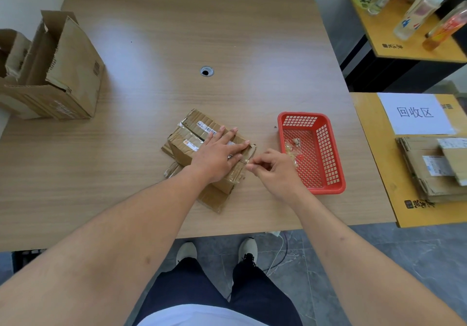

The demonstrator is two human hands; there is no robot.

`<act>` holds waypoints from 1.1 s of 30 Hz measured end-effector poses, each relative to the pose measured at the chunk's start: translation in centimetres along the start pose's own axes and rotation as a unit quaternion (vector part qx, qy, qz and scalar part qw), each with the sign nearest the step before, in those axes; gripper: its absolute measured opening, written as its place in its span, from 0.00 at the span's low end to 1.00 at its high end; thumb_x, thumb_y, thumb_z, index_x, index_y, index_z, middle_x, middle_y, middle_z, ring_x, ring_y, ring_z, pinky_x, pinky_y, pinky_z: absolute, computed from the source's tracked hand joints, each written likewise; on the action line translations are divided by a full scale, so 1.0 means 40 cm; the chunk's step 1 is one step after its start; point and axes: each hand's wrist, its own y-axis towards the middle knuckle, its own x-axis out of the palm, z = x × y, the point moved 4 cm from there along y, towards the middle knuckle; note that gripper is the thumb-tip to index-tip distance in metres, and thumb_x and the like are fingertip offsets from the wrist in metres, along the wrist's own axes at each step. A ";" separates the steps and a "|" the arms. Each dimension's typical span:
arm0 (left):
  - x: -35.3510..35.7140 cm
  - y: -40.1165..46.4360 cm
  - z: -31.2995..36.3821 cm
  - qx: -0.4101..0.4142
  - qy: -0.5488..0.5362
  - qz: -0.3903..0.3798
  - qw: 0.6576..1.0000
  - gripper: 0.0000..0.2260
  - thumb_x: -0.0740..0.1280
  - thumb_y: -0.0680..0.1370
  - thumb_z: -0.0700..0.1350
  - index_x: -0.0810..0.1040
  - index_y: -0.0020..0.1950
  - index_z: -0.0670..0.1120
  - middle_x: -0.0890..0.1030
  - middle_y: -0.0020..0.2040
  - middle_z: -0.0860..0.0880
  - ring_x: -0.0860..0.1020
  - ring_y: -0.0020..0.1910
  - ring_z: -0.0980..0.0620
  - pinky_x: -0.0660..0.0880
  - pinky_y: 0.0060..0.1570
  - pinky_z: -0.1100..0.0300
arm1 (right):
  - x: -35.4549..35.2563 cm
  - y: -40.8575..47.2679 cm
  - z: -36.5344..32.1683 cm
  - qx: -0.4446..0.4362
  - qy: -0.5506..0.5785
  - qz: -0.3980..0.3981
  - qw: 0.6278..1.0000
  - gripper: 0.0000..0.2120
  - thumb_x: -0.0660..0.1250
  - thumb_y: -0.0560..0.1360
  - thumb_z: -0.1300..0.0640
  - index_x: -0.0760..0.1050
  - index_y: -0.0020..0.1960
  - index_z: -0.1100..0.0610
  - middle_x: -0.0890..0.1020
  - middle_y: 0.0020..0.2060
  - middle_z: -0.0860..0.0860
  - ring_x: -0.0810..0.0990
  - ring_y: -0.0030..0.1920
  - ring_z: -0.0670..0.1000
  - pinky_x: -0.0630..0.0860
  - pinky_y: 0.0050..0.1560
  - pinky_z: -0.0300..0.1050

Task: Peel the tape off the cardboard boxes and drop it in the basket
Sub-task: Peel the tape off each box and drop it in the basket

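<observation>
- Fingers (228, 136) of the left hand (217, 152) lie straight and spread, pressing flat on top of the small brown cardboard box (188, 146) with white printed labels.
- Right hand (274, 167) sits just beside the box's right edge, its fingers curled, thumb and forefinger pinching the end of a strip of clear tape (246, 160) that runs off the box's near right corner.
- That box rests on the light wood-grain worktop (177, 34), on a flattened piece of brown cardboard (214, 200) that sticks out at its near side.
- More shiny tape crosses the box's top seam and front face.
- Just right of the box stands the red plastic lattice basket (328, 148), with a small crumpled wad of clear tape (293, 147) inside it, at its left side.
- At the far left of the worktop stands a larger open brown cardboard box (68, 72) with its flaps up.
- Right of the worktop, a yellow side table (374, 174) carries a white paper sign (414, 113) with printed characters and a stack of flattened cardboard (429, 181).
- Farther back, another yellow surface (374, 32) holds several plastic bottles (417, 9).
</observation>
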 end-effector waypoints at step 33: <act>-0.010 0.003 -0.007 0.006 -0.047 -0.041 0.998 0.21 0.56 0.85 0.60 0.60 0.79 0.66 0.46 0.84 0.55 0.38 0.82 0.50 0.37 0.80 0.50 | 0.040 0.029 0.009 0.089 0.065 0.088 0.990 0.09 0.81 0.69 0.57 0.83 0.45 0.52 0.85 0.39 0.47 0.84 0.39 0.49 0.80 0.39 0.47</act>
